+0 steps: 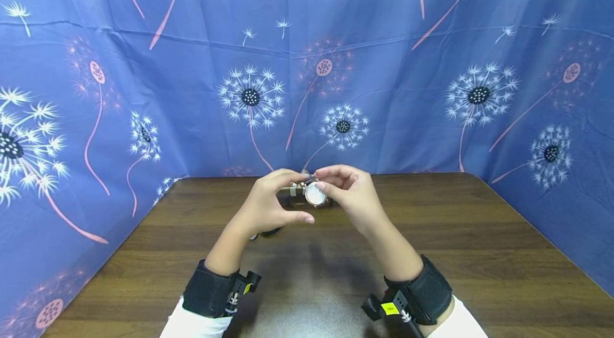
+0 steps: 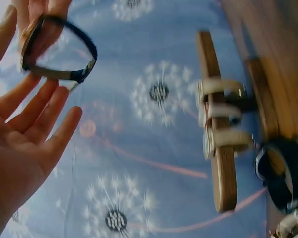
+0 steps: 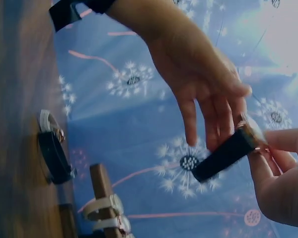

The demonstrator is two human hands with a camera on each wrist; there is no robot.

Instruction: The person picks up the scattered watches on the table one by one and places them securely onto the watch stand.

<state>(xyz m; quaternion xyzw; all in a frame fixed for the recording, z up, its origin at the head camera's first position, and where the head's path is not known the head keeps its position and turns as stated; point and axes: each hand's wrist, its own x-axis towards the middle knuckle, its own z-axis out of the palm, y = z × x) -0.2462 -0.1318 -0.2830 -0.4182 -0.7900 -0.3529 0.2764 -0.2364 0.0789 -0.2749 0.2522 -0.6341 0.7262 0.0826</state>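
Fingertips of the right hand [image 1: 352, 191] pinch a wristwatch [image 1: 315, 193] by its case above the wooden table [image 1: 479, 242]; its dark strap hangs toward the left hand [image 1: 268, 204], whose fingers spread loosely beside it.

We see a blue cloth [image 1: 192, 87] printed with white dandelion heads and pink stems, hanging beyond the hands. The desk [image 1: 479, 231] under them is dark brown with wood grain. The watch [image 1: 315, 194] in the right hand [image 1: 352, 194] has a white face with a silver-coloured rim, and its strap [image 3: 223, 156] is dark navy. The stand [image 2: 218, 148] is brown wood, carrying watches with white straps [image 2: 223, 111]. Both wrist bands [image 1: 211, 290] are black, and the sleeves [image 1: 192, 324] are white.
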